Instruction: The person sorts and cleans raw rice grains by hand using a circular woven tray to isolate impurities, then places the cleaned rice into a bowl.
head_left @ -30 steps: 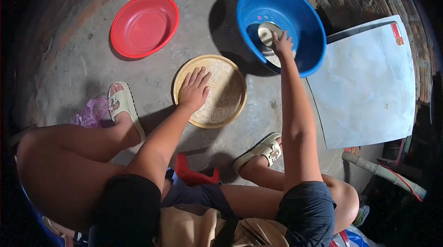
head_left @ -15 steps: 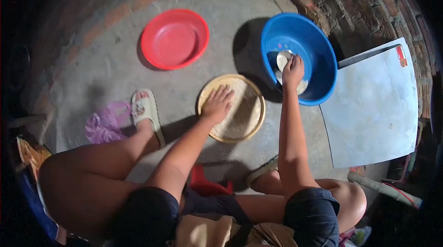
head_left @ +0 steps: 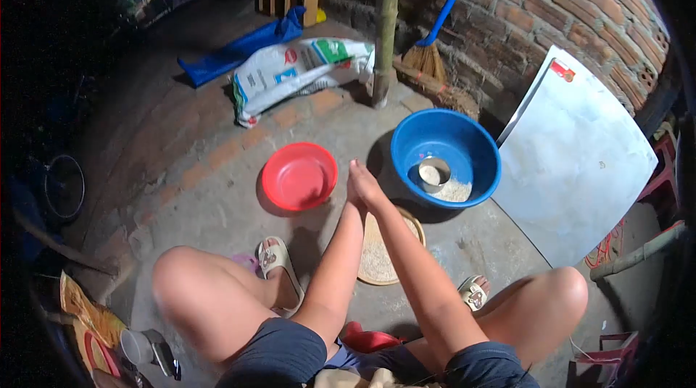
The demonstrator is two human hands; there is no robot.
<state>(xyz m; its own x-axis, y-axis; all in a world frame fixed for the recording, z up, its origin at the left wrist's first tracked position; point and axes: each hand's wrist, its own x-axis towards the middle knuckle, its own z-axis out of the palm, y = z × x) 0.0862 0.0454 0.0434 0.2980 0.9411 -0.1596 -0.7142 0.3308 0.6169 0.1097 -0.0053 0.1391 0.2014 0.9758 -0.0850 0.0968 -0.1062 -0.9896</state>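
My left hand (head_left: 354, 192) and my right hand (head_left: 370, 191) are pressed together palm to palm, fingers stretched out and pointing away from me. No object shows in either. Beneath them is a round shallow tray (head_left: 420, 232) with a yellowish rim, spread with pale grains (head_left: 377, 259) that look like rice; my forearms cover part of it. Beyond, to the right, a blue basin (head_left: 481, 143) contains a metal cup (head_left: 435, 184) with grain inside it. A loose heap of grain (head_left: 457, 192) lies beside the cup.
A red basin (head_left: 300, 176) stands left of my hands. Farther back are a printed white sack (head_left: 304, 73), a bamboo post (head_left: 385, 26) and a broom (head_left: 423, 60). A white board (head_left: 580, 163) leans at the right. A red stool (head_left: 612, 359) sits at lower right.
My right hand has let go of the metal cup, which now sits in the blue basin. My left hand has lifted off the grain, and both hands have come together. The view has tilted up.
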